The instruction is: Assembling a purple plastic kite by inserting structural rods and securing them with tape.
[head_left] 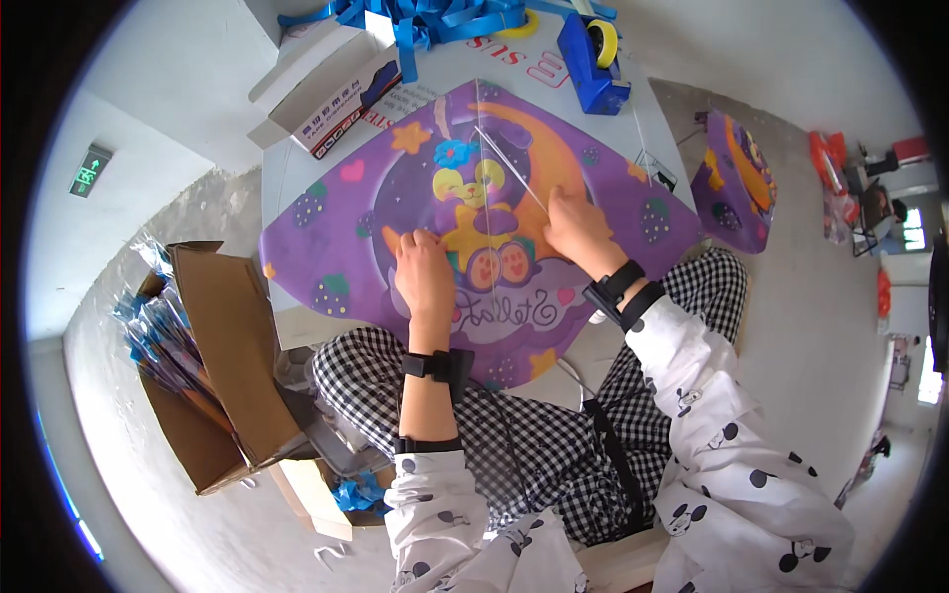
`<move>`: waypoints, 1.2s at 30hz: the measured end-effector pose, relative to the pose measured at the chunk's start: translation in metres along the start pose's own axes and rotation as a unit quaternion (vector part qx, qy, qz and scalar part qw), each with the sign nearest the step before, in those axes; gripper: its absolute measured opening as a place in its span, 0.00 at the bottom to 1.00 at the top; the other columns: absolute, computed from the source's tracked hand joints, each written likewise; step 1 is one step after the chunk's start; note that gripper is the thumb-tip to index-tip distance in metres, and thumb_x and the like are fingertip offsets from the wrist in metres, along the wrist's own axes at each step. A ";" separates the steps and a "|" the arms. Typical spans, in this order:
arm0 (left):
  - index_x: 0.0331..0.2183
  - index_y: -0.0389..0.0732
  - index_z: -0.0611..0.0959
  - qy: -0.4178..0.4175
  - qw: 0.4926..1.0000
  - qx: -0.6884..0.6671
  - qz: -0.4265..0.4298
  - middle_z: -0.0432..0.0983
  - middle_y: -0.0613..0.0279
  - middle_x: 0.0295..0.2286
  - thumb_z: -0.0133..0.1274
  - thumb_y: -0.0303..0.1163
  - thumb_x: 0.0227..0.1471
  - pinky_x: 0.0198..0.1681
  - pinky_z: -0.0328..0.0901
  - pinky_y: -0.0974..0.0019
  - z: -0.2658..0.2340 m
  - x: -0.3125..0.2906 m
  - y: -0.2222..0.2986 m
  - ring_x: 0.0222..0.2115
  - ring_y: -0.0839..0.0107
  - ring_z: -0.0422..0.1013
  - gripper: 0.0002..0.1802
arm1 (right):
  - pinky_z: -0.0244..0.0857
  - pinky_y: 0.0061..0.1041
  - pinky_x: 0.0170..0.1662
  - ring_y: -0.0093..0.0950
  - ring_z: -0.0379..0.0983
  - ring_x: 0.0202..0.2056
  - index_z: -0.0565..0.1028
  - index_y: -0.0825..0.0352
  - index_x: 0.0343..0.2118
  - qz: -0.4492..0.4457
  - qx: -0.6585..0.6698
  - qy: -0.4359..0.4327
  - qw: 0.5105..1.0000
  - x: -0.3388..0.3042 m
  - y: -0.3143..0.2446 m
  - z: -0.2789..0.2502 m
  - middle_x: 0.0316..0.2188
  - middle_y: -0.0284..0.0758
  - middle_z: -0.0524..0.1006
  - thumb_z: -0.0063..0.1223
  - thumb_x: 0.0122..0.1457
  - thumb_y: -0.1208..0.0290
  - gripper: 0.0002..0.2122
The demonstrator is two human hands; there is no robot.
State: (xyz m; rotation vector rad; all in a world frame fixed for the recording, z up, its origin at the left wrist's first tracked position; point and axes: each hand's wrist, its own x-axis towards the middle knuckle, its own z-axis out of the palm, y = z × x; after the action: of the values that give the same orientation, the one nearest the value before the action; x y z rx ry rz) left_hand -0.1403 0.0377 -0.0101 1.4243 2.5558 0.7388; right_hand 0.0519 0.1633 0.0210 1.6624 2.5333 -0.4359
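Observation:
A purple kite (474, 222), printed with a cartoon animal, an orange moon and stars, lies spread across the table edge and over my knees. My right hand (578, 232) is closed on a thin white rod (510, 166), which slants up and left over the print. On the left half of the kite, my left hand (423, 275) rests with its fingers curled together beside the cartoon figure. Whether those fingers pinch the sheet or some small part is hidden.
On the table (287, 188) stand an open white carton (341, 94), blue strips (435, 25) and a blue tape dispenser (595, 69). A brown box (222, 346) of wrapped packets is at the left, above a smaller box (311, 494). Another printed purple piece (733, 188) hangs at right.

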 end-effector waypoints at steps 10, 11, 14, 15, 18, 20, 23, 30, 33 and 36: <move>0.34 0.31 0.78 -0.039 0.873 -0.478 -0.094 0.76 0.64 0.24 0.51 0.24 0.55 0.31 0.65 0.75 -0.084 -0.024 0.041 0.26 0.79 0.71 0.06 | 0.54 0.17 0.27 0.14 0.59 0.25 0.73 0.68 0.38 -0.119 0.429 0.029 0.895 -0.063 0.023 -0.073 0.27 0.25 0.67 0.41 0.62 0.78 0.07; 0.37 0.30 0.79 -0.066 0.856 -0.498 -0.125 0.77 0.63 0.29 0.52 0.23 0.55 0.33 0.67 0.76 -0.112 -0.038 0.049 0.26 0.80 0.71 0.08 | 0.60 0.20 0.35 0.22 0.65 0.29 0.73 0.71 0.38 -0.108 0.425 0.006 0.899 -0.089 0.014 -0.104 0.31 0.33 0.72 0.41 0.63 0.78 0.07; 0.40 0.31 0.78 -0.106 0.707 -0.675 -0.179 0.77 0.59 0.34 0.49 0.26 0.59 0.36 0.70 0.71 -0.157 -0.088 0.069 0.30 0.75 0.72 0.10 | 0.59 0.19 0.36 0.20 0.65 0.31 0.75 0.72 0.36 -0.148 0.439 -0.045 0.885 -0.157 0.029 -0.132 0.29 0.31 0.72 0.44 0.64 0.76 0.07; 0.40 0.31 0.78 -0.096 0.675 -0.706 -0.190 0.77 0.59 0.33 0.48 0.26 0.59 0.36 0.70 0.71 -0.165 -0.103 0.075 0.30 0.74 0.73 0.10 | 0.58 0.18 0.34 0.19 0.64 0.29 0.75 0.72 0.36 -0.190 0.347 -0.090 0.914 -0.175 0.039 -0.143 0.29 0.30 0.71 0.47 0.61 0.79 0.05; 0.39 0.33 0.77 -0.057 0.611 -0.757 -0.223 0.76 0.59 0.31 0.48 0.27 0.59 0.36 0.71 0.69 -0.175 -0.139 0.087 0.30 0.70 0.74 0.08 | 0.57 0.14 0.27 0.14 0.62 0.24 0.75 0.70 0.35 -0.056 0.483 -0.131 0.864 -0.231 0.050 -0.119 0.27 0.29 0.72 0.50 0.57 0.82 0.05; 0.39 0.34 0.77 -0.027 0.606 -0.756 -0.247 0.76 0.58 0.31 0.49 0.27 0.59 0.34 0.71 0.70 -0.173 -0.154 0.092 0.30 0.70 0.74 0.08 | 0.58 0.14 0.27 0.14 0.63 0.24 0.73 0.70 0.33 -0.029 0.511 -0.156 0.844 -0.255 0.061 -0.107 0.28 0.30 0.72 0.51 0.58 0.80 0.02; 0.39 0.34 0.78 -0.002 0.601 -0.759 -0.251 0.79 0.54 0.33 0.51 0.26 0.57 0.33 0.72 0.69 -0.170 -0.163 0.097 0.33 0.65 0.77 0.08 | 0.58 0.14 0.26 0.14 0.63 0.25 0.71 0.72 0.31 -0.083 0.512 -0.157 0.841 -0.271 0.070 -0.098 0.27 0.30 0.71 0.55 0.58 0.78 0.04; 0.39 0.34 0.79 0.035 0.665 -0.716 -0.207 0.79 0.54 0.31 0.53 0.27 0.56 0.29 0.74 0.69 -0.169 -0.176 0.114 0.31 0.64 0.78 0.09 | 0.61 0.15 0.27 0.15 0.67 0.24 0.73 0.72 0.35 -0.013 0.522 -0.138 0.842 -0.294 0.068 -0.108 0.24 0.30 0.72 0.52 0.58 0.80 0.04; 0.38 0.34 0.79 0.066 0.705 -0.683 -0.177 0.80 0.53 0.31 0.53 0.27 0.56 0.29 0.74 0.69 -0.170 -0.175 0.116 0.31 0.63 0.78 0.09 | 0.63 0.18 0.27 0.20 0.71 0.23 0.74 0.71 0.36 -0.083 0.465 -0.150 0.869 -0.293 0.068 -0.117 0.24 0.33 0.75 0.51 0.57 0.81 0.05; 0.38 0.34 0.79 0.084 0.725 -0.662 -0.169 0.80 0.53 0.31 0.53 0.27 0.55 0.28 0.74 0.69 -0.173 -0.177 0.120 0.30 0.63 0.78 0.08 | 0.65 0.21 0.27 0.26 0.73 0.23 0.74 0.71 0.36 -0.143 0.402 -0.121 0.896 -0.297 0.063 -0.116 0.28 0.37 0.77 0.51 0.57 0.81 0.05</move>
State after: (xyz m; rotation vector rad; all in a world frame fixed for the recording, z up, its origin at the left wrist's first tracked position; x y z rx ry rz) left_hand -0.0093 -0.1180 0.1751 0.3592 1.4041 2.0054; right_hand 0.2401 -0.0442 0.1854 1.2344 2.5462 -1.7885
